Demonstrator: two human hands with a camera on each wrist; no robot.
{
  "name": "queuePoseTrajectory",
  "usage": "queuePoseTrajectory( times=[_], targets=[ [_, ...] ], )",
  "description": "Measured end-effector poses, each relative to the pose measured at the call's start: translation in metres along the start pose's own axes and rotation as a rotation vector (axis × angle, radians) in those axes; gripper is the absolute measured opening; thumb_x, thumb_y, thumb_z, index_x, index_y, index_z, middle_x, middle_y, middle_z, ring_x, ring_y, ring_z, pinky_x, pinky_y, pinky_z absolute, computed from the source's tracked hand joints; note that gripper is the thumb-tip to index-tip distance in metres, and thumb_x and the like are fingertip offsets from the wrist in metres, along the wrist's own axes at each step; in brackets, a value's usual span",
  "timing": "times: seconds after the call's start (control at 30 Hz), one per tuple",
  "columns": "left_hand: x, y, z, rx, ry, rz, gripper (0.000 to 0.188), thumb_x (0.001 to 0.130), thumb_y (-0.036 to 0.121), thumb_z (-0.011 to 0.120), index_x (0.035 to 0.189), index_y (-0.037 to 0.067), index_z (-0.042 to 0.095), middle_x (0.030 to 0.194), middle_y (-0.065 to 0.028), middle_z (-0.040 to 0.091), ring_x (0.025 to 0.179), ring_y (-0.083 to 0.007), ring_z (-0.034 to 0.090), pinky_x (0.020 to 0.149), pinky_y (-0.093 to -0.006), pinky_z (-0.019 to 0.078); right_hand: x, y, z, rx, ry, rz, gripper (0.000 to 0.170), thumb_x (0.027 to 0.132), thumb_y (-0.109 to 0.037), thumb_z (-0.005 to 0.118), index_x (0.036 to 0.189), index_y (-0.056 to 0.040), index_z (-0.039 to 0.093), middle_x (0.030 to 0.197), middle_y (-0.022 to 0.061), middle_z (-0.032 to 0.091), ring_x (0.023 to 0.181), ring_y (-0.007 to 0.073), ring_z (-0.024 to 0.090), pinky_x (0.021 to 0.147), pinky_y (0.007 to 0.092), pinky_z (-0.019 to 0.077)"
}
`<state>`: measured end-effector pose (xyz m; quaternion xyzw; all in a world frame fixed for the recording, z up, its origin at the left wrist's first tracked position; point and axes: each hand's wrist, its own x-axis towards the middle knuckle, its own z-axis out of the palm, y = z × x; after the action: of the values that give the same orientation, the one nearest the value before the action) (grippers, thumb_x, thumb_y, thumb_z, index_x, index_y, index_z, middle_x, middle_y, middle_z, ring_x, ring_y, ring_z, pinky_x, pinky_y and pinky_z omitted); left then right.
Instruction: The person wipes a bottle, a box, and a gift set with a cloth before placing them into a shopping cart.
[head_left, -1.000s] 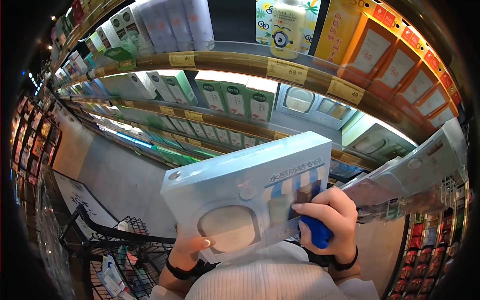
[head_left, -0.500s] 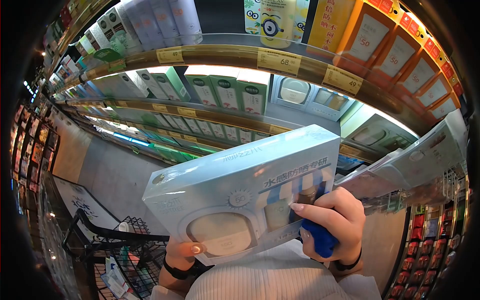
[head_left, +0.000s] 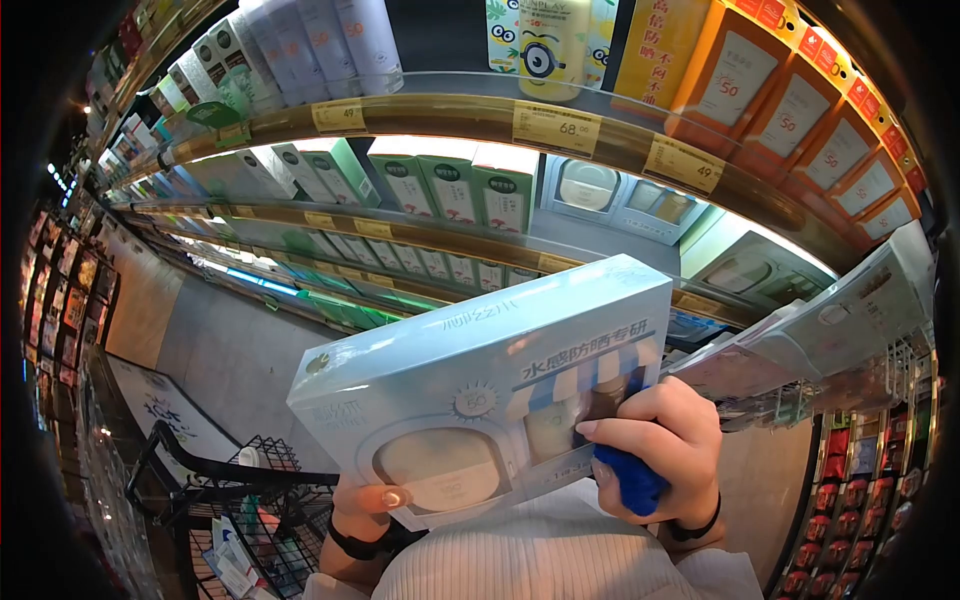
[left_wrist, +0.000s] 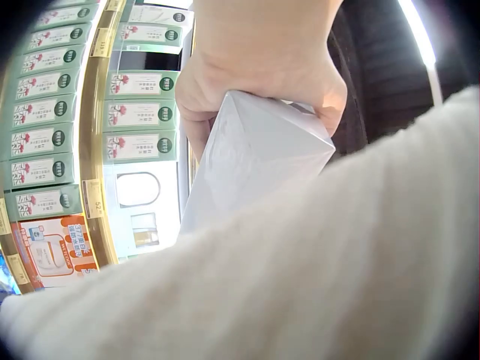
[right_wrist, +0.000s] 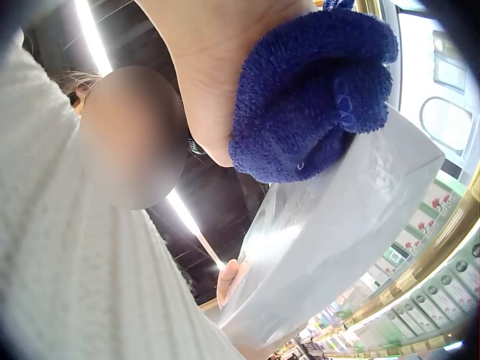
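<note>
A pale blue box (head_left: 460,330) with a round window is held tilted in front of the chest. The left hand (head_left: 368,505) grips its lower left corner, thumb on the front face; in the left wrist view that hand (left_wrist: 262,75) wraps round the box end (left_wrist: 247,142). At the box's right side, the right hand (head_left: 665,450) has curled fingers round a dark blue cloth (head_left: 630,482), its index fingertip touching the front window. The right wrist view shows the fluffy cloth (right_wrist: 307,97) against the box (right_wrist: 337,217), with part of the right hand (right_wrist: 210,67) beside it.
Shelves with price tags (head_left: 556,128) hold green boxes (head_left: 452,188), a yellow bottle (head_left: 545,50) and orange packs (head_left: 735,85). A black wire cart (head_left: 265,530) stands at lower left. Hanging packets (head_left: 830,330) are at right. Grey floor (head_left: 235,350) shows at left.
Since the first frame, the box has shifted slightly left and turned its front more into view. Over the last half second, the right hand and cloth have moved slightly left.
</note>
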<state>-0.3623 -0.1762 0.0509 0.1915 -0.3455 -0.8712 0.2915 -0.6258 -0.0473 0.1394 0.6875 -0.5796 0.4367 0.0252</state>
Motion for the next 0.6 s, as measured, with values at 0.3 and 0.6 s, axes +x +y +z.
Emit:
queuePoseTrajectory(
  times=[0.3,0.6],
  targets=[
    [0.001,0.001,0.007,0.02,0.015,0.002,0.074,0.057,0.002,0.073,0.126,-0.006,0.047,0.118,-0.0182,0.058,0.107,-0.0273,0.058,0.091,-0.0371,0.0489,0.005,-0.001,0.017,-0.007,0.192,0.192,0.025,0.064,-0.007,0.079,0.08,-0.0047,0.06,0.072,0.0077,0.057,0.061,0.023,0.054,0.055,0.0313,0.0442],
    [0.008,0.003,0.016,0.183,-0.034,0.081,0.075,0.063,0.004,0.072,0.131,-0.007,0.041,0.12,-0.0184,0.055,0.108,-0.026,0.057,0.088,-0.0347,0.0497,0.008,0.009,0.026,-0.045,0.231,0.261,0.024,0.064,-0.003,0.076,0.078,-0.004,0.057,0.072,0.0084,0.054,0.061,0.024,0.054,0.055,0.0314,0.0438]
  ],
)
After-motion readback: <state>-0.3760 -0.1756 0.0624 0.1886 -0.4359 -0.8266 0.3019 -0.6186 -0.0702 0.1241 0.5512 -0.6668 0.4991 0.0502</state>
